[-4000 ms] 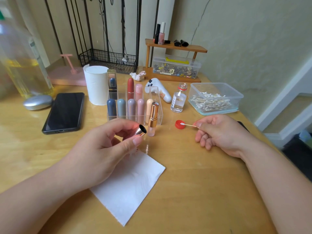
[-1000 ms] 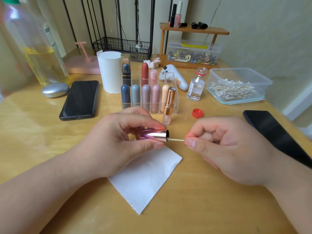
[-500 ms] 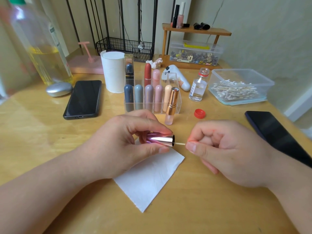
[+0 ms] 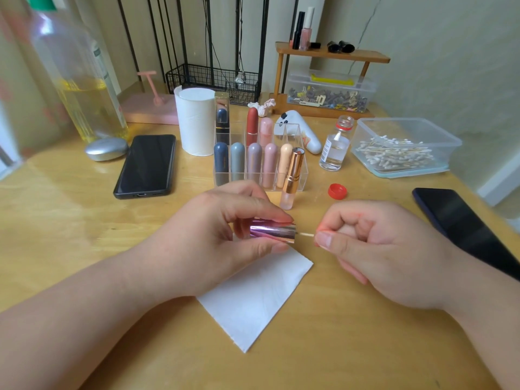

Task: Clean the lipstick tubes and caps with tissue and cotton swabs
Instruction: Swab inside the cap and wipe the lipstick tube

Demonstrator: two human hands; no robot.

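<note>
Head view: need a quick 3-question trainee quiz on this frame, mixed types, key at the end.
1. True or false: the left hand holds the metallic cap on its side, opening toward the right hand.
2. The cotton swab pinched by the right hand points: A) into the metallic cap B) straight up C) back at the person.
3. Where does the red bottle cap lie?
Key: 1 true; 2 A; 3 on the table, off the glass bottle.
</note>
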